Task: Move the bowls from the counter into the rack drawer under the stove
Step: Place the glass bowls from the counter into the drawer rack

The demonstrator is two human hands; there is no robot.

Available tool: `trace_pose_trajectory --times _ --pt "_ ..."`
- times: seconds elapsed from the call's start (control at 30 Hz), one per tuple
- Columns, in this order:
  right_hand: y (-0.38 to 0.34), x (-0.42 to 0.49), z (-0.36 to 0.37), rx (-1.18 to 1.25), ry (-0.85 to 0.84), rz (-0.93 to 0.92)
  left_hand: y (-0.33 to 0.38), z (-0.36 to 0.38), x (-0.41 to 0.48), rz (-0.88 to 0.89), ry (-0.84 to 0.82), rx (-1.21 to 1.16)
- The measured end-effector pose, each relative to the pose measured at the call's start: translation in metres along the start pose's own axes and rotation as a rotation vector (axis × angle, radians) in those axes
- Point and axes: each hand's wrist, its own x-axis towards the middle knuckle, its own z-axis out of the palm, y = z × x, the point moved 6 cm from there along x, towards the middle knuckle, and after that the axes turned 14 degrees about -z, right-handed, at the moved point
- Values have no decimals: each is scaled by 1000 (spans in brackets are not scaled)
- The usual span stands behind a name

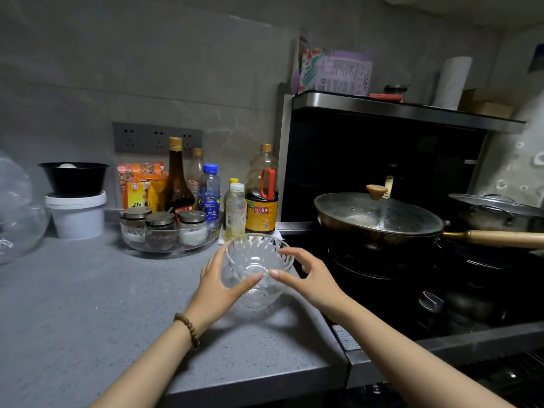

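A clear cut-glass bowl point(259, 257) sits nested in a second glass bowl point(259, 298) on the grey counter point(117, 304), close to the stove's left edge. My left hand point(217, 285) cups the upper bowl's left side, thumb across its front. On the other side my right hand point(310, 278) wraps round it, with the thumb at the front and the fingers over the right rim. A dark slatted surface point(512, 375) shows below the stove's front edge at the bottom right; I cannot tell whether it is the rack drawer.
Behind the bowls stand a round tray of spice jars point(167, 231) and several bottles point(262, 198). A lidded wok point(379, 219) with a wooden handle sits on the black stove. At the left are a black bowl point(73, 178) on a white tub and a large glass vessel point(17, 219).
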Motion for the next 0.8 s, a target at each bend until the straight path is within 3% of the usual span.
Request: trace_pose_trajectory --times 0.2,0.37,0.47,0.8 --pt "-37 0 -31 244 167 -110 67 22 -13 148 -58 -345" --pt "-40 -22 -75 307 174 -9 97 70 -21 168 -148 -523" --pt "-32 -44 -111 266 122 60 106 110 -27 129 -229 -549" --pt "-9 -147 -244 -23 27 146 133 286 -84 -152 -738 -584"
